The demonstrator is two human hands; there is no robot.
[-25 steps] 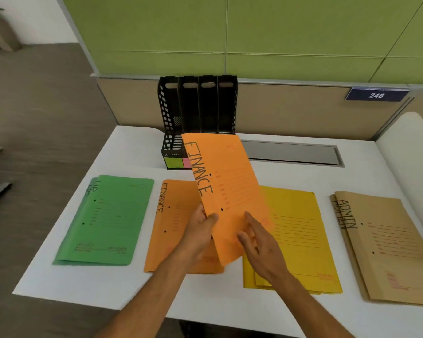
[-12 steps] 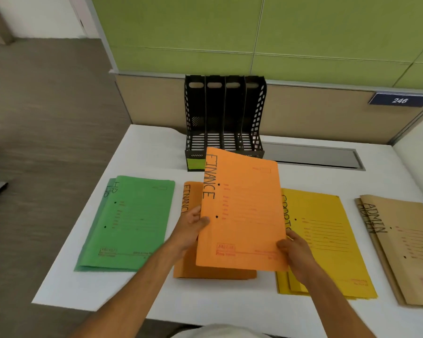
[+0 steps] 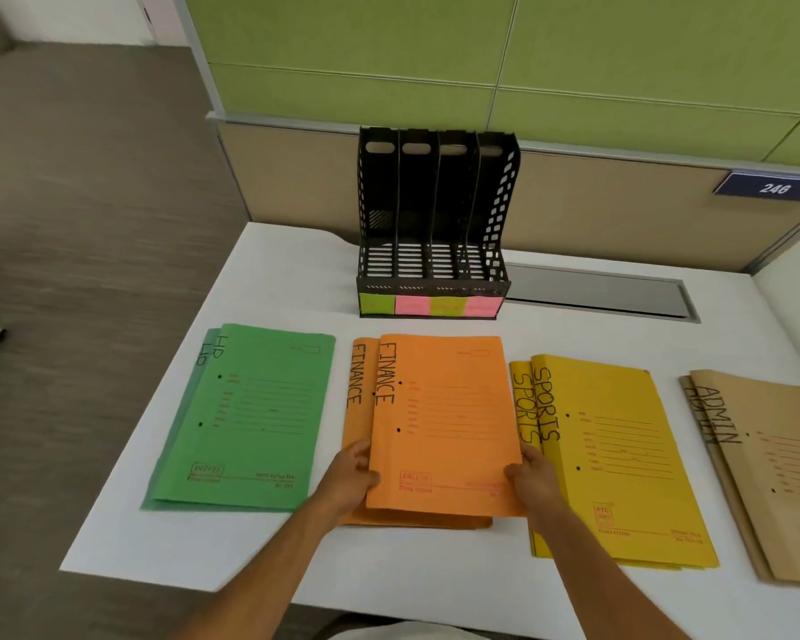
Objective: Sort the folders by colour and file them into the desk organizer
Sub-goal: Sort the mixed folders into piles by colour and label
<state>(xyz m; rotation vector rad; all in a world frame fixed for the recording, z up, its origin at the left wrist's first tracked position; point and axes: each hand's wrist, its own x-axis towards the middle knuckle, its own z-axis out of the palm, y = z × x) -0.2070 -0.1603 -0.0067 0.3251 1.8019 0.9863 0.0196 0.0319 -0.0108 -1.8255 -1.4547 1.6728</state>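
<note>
Both hands, left hand (image 3: pixel 349 478) and right hand (image 3: pixel 534 478), fingers curled, grip the top orange folder (image 3: pixel 444 422).

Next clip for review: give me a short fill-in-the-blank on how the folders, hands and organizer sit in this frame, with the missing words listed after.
1. Both hands, left hand and right hand, hold the top folder marked ____.
2. The green folders lie to the ____ of the orange folders.
3. The black desk organizer has ____ slots, all without folders.
4. The brown folders are marked ____.

Missing words: FINANCE; left; four; ADMIN
</note>
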